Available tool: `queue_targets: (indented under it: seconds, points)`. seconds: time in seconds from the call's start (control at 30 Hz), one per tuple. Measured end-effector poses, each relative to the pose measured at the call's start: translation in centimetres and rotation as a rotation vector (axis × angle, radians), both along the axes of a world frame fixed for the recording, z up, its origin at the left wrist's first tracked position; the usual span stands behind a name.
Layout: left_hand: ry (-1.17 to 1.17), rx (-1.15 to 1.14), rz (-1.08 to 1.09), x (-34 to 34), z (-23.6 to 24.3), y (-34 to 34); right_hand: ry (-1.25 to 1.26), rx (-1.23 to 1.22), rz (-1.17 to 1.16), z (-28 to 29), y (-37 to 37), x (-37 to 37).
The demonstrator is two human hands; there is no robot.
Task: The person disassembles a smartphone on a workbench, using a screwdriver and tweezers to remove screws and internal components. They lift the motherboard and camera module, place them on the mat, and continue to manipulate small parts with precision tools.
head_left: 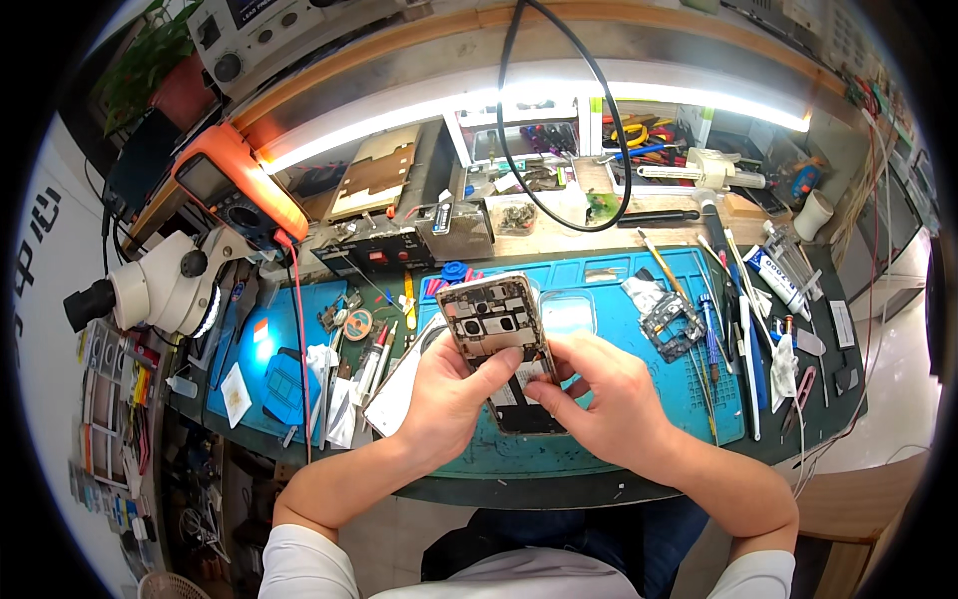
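An opened smartphone (491, 307), its inner parts and dark battery exposed, is tilted up above the blue work mat (639, 404). My left hand (444, 389) grips its left side, thumb lying across the middle. On the other side my right hand (609, 384) holds the lower right edge, with thumb and fingertips near the battery. Whether the right fingers also pinch a small part cannot be made out. A white flat panel (394, 394) lies partly hidden behind my left hand. Right of the phone, a black phone frame piece (671, 321) rests on the mat.
A microscope (160, 285) and an orange multimeter (239, 190) stand at the left. Tweezers, brushes and a blue-white tube (776, 282) crowd the right. A clear tray (567, 311) sits behind the phone. A black cable loop (627, 150) hangs over the back shelf.
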State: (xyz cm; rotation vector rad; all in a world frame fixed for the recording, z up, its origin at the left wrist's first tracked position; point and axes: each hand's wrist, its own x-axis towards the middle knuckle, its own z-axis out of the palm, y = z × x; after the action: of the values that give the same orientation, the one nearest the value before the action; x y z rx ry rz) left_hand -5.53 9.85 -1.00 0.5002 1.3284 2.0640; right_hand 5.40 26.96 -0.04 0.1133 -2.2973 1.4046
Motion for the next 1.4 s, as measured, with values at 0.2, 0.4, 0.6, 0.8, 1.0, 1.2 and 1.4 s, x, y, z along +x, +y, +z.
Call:
queue_targets:
  seconds: [0.2,0.4,0.6,0.8,1.0,1.2,1.4]
  points:
    - [0.011,-0.034,0.011,0.2,0.3,-0.1,-0.074,-0.181,0.043,0.7,0.3,0.1]
    - [0.027,-0.019,0.079,0.6,0.0,0.0,-0.186,-0.324,0.045,0.2,0.7,-0.4]
    - [-0.13,-0.02,0.096,0.5,0.4,0.1,-0.203,-0.316,0.06,0.1,0.4,-0.6]
    - [0.069,0.044,-0.094,0.2,-1.5,-0.6,-0.29,-0.505,0.026,0.6,3.3,-0.4]
    - [0.061,0.033,0.205,-1.8,0.1,0.1,-0.473,-0.023,0.104,0.8,6.3,2.4]
    - [0.231,-0.127,0.069,-1.2,0.5,-0.2,-0.278,0.401,0.049,-1.4,4.8,2.5]
    - [0.409,-0.162,0.077,-1.1,-0.1,0.1,0.013,0.528,-0.327,-1.5,6.0,5.6]
